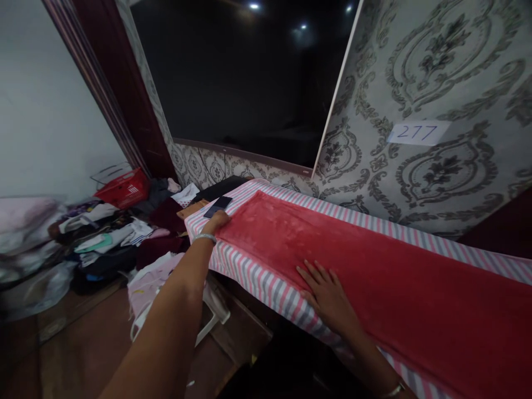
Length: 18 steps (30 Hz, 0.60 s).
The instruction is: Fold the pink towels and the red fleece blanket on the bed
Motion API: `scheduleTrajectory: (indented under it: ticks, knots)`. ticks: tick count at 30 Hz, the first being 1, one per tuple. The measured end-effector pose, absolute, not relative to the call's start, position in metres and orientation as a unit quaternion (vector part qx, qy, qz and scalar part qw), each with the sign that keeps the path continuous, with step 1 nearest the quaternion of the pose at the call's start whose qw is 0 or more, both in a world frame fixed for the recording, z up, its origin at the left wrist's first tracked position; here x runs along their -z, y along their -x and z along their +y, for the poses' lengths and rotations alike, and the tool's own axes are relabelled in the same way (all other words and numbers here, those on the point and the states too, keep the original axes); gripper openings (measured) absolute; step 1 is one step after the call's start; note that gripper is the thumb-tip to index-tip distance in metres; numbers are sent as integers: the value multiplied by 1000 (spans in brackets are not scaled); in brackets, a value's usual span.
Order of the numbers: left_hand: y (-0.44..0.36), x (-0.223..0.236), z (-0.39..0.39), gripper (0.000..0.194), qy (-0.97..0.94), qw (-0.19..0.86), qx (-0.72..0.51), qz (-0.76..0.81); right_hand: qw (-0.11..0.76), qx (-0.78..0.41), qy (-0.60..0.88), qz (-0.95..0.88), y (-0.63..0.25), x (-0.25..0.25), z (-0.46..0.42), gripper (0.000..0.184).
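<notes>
touching red cloth (390, 271) | left hand (218, 221): corner | right hand (330, 296): edge | well apart

The one view looked from the person's head, forward and down, at near range over the left hand (218, 221) and right hand (328, 296). It faced the television (249, 77) and patterned wall (369, 177) beyond the tabletop (260, 280), which ran aslant, and took in floor (62, 349) at lower left.

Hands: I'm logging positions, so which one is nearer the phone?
The left hand, at the end of the red cloth, by the phone; the right hand rests farther along the cloth.
</notes>
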State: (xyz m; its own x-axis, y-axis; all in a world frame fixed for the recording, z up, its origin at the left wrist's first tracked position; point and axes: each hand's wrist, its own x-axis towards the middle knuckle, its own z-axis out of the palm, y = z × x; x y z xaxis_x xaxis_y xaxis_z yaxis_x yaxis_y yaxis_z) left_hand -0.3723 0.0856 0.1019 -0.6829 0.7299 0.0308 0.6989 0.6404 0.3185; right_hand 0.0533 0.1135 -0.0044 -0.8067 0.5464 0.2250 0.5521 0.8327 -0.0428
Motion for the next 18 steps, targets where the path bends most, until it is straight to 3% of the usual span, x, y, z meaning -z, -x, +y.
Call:
scheduleTrajectory:
  ticks: [4,9,18]
  knots:
    - [374,-98,85,26,-393,113,-163,898,120,23,291,-949,-54,6,113,54]
    - [368,-100,95,7,-400,109,-218,883,116,20,293,-949,-55,6,113,54]
    - [375,-96,90,38,-372,170,-194,892,129,25,289,-948,-55,8,114,54]
